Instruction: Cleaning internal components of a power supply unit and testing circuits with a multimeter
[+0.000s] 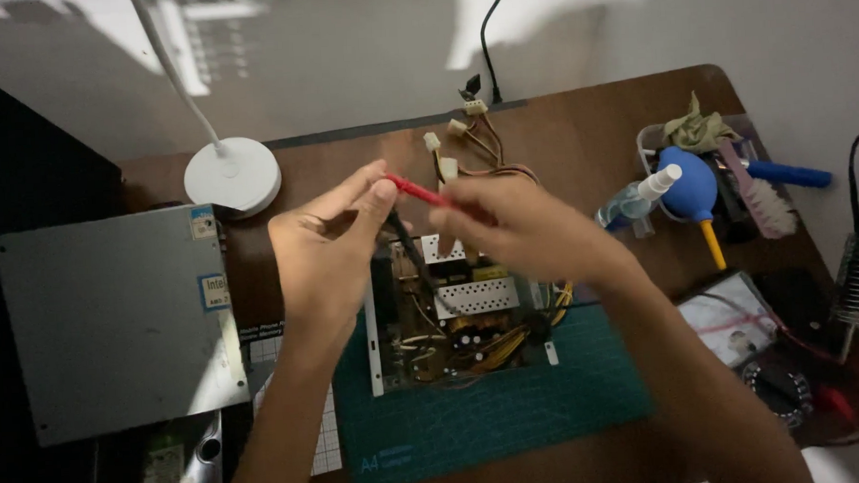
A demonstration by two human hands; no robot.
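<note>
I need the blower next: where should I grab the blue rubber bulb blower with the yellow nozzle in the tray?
Grip the blue rubber bulb blower around its round bulb, coming from above. The bulb sits exposed on top of the clear plastic tray, while its yellow nozzle is thin and tapered, pointing off the tray's near edge.

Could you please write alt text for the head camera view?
Two hands hold a red probe and a black probe over an open power supply board on a green cutting mat; the left hand and right hand nearly meet.
</note>
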